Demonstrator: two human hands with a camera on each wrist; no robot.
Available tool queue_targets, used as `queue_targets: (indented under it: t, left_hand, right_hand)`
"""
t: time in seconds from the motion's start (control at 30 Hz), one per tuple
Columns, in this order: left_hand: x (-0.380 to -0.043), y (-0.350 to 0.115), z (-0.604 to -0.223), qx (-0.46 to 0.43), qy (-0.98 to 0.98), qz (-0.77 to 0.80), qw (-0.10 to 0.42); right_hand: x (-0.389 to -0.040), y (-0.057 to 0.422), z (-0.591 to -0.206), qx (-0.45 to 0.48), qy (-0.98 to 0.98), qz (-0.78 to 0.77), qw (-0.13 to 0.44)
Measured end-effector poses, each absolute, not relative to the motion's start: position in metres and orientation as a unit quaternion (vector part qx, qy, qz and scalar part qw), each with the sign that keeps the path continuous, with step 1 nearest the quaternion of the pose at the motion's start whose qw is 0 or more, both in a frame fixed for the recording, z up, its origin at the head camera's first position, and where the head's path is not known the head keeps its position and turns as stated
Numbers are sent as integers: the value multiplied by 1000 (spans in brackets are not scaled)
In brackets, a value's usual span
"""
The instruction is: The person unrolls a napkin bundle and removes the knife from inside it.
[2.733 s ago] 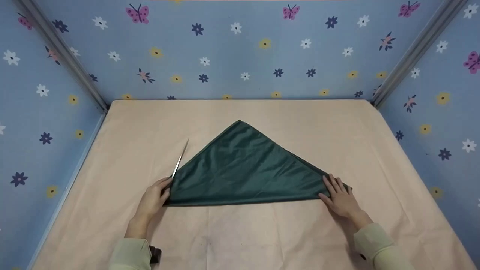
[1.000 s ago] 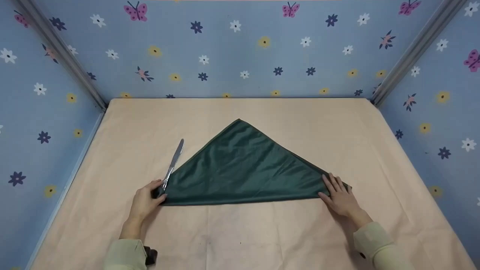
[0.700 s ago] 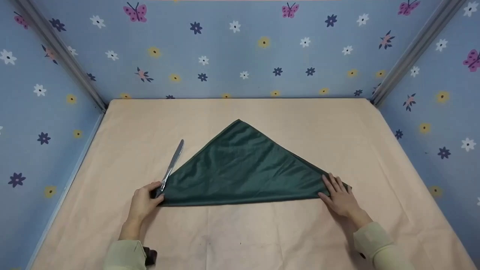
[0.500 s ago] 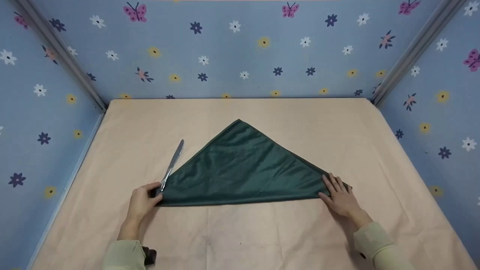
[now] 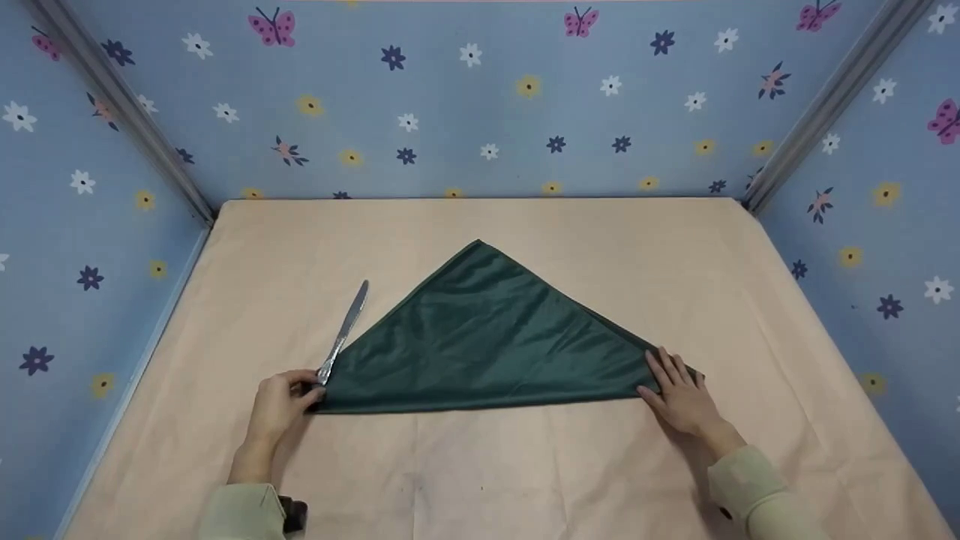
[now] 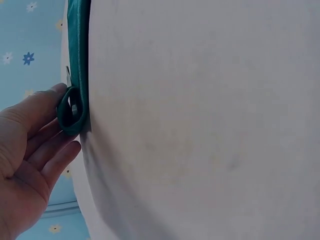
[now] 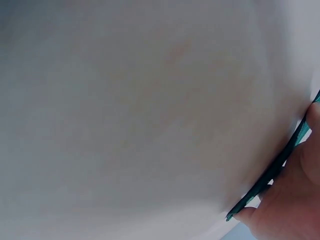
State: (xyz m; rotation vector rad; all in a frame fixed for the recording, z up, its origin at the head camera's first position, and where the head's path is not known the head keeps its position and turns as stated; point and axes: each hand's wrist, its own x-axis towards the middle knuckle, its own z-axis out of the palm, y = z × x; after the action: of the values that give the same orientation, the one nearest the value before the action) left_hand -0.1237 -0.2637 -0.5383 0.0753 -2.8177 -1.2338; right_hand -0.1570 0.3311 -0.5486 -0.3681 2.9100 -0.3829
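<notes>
A dark green cloth napkin (image 5: 480,337), folded into a triangle, lies with its peak away from me. At its left corner, a silver table knife (image 5: 346,326) points up and slightly right, its lower end partly hidden by the left hand. My left hand (image 5: 279,405) pinches this corner between thumb and fingers. In the left wrist view, the napkin (image 6: 79,50) curls into a small loop at the fingers of the left hand (image 6: 30,150), with a bit of knife (image 6: 68,75) showing. My right hand (image 5: 684,394) rests with spread, straight fingers on the right corner.
A pale peach cloth covers the table (image 5: 480,480), with faint creases. Blue walls (image 5: 480,97) patterned with flowers and butterflies enclose the back and both sides, and grey posts (image 5: 832,105) stand at the back corners.
My left hand has shifted left and slightly toward me, with the napkin's left corner spreading left. The knife has turned from edge-on to flatter and moved a little left. My right hand stays put.
</notes>
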Motion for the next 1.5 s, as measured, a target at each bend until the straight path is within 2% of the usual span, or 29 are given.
queue_targets:
  t: [0.17, 0.53, 0.73, 1.1, 1.5]
  left_hand:
    - [-124, -264, -539, 27, -916, -399, 34]
    - [-125, -266, -543, 28, -907, -413, 72]
    - [-125, -267, -543, 51, -897, -433, 67]
    - [-123, -274, -547, 109, -872, -467, 94]
    - [-120, -276, -549, 132, -859, -482, 114]
  right_hand:
    - [-157, 331, -550, -123, 980, -127, 90]
    - [-158, 331, -551, -122, 981, -127, 87]
    - [-158, 332, -551, -121, 981, -126, 86]
    - [-157, 331, -551, -125, 981, -123, 76]
    - [-157, 330, -551, -122, 982, -122, 81]
